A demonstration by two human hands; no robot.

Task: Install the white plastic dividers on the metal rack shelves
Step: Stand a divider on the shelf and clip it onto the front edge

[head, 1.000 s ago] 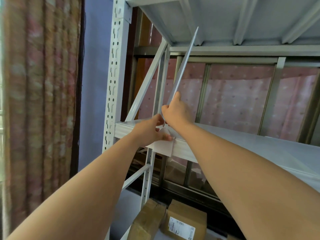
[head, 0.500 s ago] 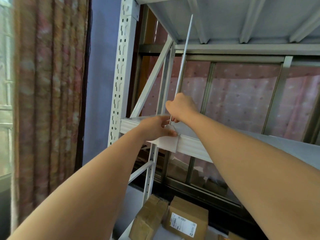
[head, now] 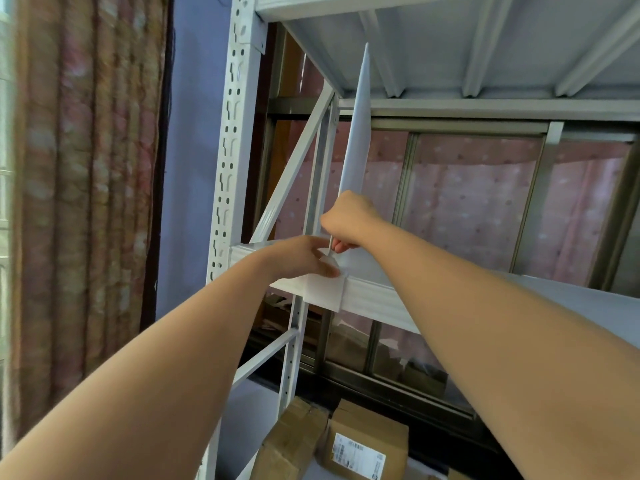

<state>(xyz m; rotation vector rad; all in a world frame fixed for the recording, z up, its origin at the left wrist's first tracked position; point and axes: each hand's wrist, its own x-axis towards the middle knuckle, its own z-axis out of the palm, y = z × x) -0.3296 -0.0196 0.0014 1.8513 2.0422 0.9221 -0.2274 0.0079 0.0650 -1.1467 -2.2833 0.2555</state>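
A thin white plastic divider (head: pixel 356 129) stands nearly upright on the white metal rack shelf (head: pixel 377 299), near the rack's left end, its top close under the upper shelf (head: pixel 433 46). My right hand (head: pixel 349 221) grips the divider's front edge low down. My left hand (head: pixel 304 256) rests on the shelf's front beam, fingers pressing the divider's white foot clip (head: pixel 322 289) that hangs over the beam's face.
The perforated rack upright (head: pixel 232 140) and a diagonal brace (head: pixel 294 168) stand just left of the divider. Cardboard boxes (head: pixel 360 448) sit on the lower shelf. A curtain (head: pixel 79 202) hangs at the left; a curtained window is behind the rack.
The divider has swung from leaning right to nearly vertical. My right hand rose slightly with it; my left hand stayed on the clip at the beam.
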